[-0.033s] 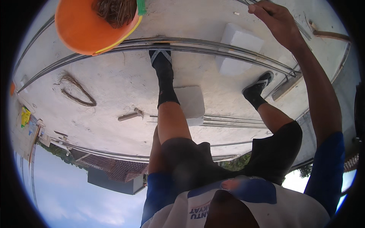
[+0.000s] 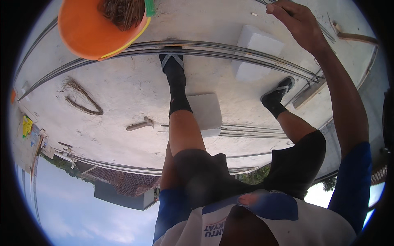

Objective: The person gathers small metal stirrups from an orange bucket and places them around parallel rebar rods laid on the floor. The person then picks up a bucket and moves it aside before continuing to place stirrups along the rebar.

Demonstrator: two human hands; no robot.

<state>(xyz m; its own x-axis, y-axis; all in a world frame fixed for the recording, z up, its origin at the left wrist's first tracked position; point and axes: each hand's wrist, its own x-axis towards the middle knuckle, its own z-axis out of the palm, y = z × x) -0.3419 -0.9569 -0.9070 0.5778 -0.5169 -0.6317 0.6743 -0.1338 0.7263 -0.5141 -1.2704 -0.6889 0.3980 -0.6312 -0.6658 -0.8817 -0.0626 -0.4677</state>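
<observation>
My right hand [image 2: 296, 22] is at the upper right, cut by the top edge of the picture. Its fingers are curled in with the thumb along them. Thin metal rods [image 2: 327, 34] pass by it, and whether the fingers grip them or something else is hidden. My left hand does not show; only the blue left sleeve and part of that arm, behind my leg, are visible. Long steel bars [image 2: 197, 47] cross in front of my feet. An orange bucket [image 2: 80, 33] at the upper left holds a bundle of brown sticks or wires [image 2: 123, 14].
A hammer [image 2: 140, 124] and a loop of tie wire [image 2: 84, 107] lie on the concrete floor to the left. One pale block [image 2: 205, 110] is beside my leg, another [image 2: 256, 53] under the bars. More bars [image 2: 254, 130] lie behind. A wooden piece [image 2: 357, 38] is far right.
</observation>
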